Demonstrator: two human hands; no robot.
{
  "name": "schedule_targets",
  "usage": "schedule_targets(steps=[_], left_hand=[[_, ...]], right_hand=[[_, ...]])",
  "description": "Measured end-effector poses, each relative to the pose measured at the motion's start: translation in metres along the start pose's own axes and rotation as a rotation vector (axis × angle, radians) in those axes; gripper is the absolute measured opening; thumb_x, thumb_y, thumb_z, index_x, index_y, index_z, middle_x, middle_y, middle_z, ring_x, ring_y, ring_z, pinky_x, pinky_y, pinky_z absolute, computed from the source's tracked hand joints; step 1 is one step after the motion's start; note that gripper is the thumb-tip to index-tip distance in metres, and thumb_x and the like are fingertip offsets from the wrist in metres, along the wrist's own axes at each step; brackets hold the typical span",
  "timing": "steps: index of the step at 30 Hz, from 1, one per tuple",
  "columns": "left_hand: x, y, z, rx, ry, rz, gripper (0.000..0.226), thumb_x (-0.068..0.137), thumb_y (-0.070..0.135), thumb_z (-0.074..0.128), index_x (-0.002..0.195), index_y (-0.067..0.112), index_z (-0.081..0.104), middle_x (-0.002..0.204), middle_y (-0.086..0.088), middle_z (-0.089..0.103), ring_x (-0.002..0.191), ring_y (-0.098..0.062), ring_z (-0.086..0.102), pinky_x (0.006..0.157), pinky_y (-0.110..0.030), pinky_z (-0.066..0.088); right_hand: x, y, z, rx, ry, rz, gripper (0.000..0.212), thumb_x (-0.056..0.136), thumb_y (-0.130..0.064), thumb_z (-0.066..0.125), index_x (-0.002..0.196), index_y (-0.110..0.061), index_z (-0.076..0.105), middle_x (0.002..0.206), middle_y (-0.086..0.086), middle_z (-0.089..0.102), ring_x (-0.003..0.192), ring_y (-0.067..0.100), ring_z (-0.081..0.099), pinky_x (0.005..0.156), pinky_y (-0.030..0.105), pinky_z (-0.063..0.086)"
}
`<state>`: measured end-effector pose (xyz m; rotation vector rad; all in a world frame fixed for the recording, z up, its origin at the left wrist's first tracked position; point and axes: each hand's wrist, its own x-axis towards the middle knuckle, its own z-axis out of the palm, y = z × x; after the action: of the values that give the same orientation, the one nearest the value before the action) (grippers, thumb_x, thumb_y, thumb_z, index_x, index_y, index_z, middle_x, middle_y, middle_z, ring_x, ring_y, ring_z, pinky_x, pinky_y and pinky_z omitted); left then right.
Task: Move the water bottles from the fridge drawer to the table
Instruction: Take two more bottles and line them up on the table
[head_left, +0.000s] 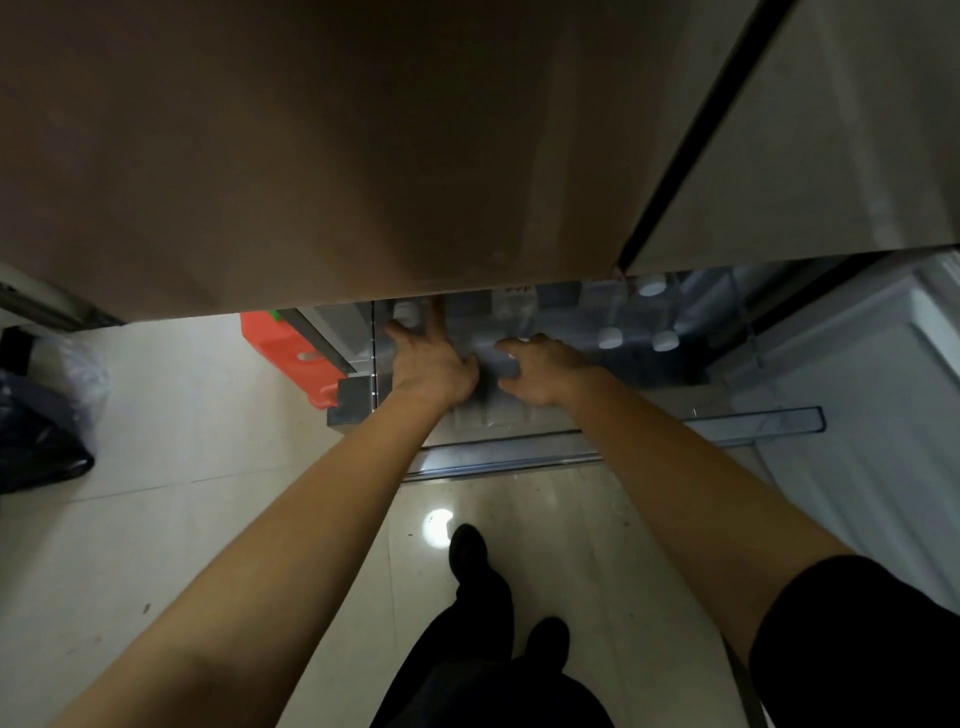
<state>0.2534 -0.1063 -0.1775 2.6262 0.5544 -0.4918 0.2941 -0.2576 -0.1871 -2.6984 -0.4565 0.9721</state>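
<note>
Head view: R hand (537, 371) curls round blurred clear bottle (488, 366) in fridge drawer (753, 417); L hand (431, 364) just beside, fingertips hidden under fridge door (311, 156), grip unclear; more white-capped bottles (610, 339) right of R hand.

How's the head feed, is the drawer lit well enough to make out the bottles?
Head view: drawer dim and shadowed under the fridge door; bottles soft, only white caps stand out; a glare spot on the floor; wide-angle bends the edges.

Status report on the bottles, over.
Left hand grips capped bottle in drawer. Right hand grips neighbouring bottle. Other bottles wait at right. Fridge door overhangs the drawer.
</note>
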Motion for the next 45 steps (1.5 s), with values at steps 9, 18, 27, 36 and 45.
schedule_targets(steps=[9,18,27,36,45], left_hand=[[0.030,-0.017,-0.007,0.214,0.044,0.145,0.065,0.098,0.034,0.050,0.155,0.018,0.022,0.156,-0.029,0.024,0.143,-0.046,0.023,0.102,-0.043,0.042],[-0.047,-0.005,-0.030,0.116,0.376,0.306,0.027,0.093,0.031,0.056,0.119,0.021,0.058,0.110,-0.024,0.056,0.084,-0.043,0.061,0.066,-0.042,0.051],[-0.119,-0.003,-0.033,0.135,0.486,0.561,0.017,0.085,0.026,0.072,0.094,0.019,0.061,0.083,-0.012,0.055,0.076,-0.033,0.058,0.053,-0.032,0.041],[-0.113,0.019,-0.052,0.152,0.327,0.481,0.036,0.092,0.039,0.061,0.123,0.023,0.050,0.105,-0.011,0.064,0.092,-0.035,0.064,0.067,-0.038,0.047],[-0.095,0.029,-0.033,-0.208,0.258,0.335,0.059,0.081,0.036,0.076,0.127,0.020,0.043,0.120,-0.013,0.046,0.111,-0.037,0.052,0.082,-0.040,0.048]], right_hand=[[-0.017,0.009,-0.008,0.030,-0.089,0.044,0.044,0.096,-0.031,0.061,0.138,-0.022,0.053,0.138,0.011,0.054,0.117,0.028,0.056,0.084,0.030,0.043],[-0.071,0.013,-0.041,0.083,0.210,-0.024,0.006,0.090,-0.036,0.062,0.096,-0.036,0.062,0.112,0.004,0.064,0.105,0.028,0.061,0.075,0.030,0.043],[-0.127,0.002,-0.052,0.131,0.665,-0.074,0.025,0.092,-0.031,0.064,0.115,-0.031,0.056,0.104,0.006,0.069,0.097,0.032,0.063,0.069,0.035,0.042],[-0.145,0.020,-0.050,0.278,0.603,0.002,0.048,0.092,-0.040,0.064,0.138,-0.033,0.050,0.116,0.008,0.068,0.111,0.034,0.061,0.084,0.037,0.048],[-0.120,0.030,-0.019,0.273,0.496,0.123,0.084,0.078,-0.047,0.078,0.144,-0.027,0.028,0.136,0.016,0.042,0.120,0.041,0.052,0.090,0.048,0.050]])
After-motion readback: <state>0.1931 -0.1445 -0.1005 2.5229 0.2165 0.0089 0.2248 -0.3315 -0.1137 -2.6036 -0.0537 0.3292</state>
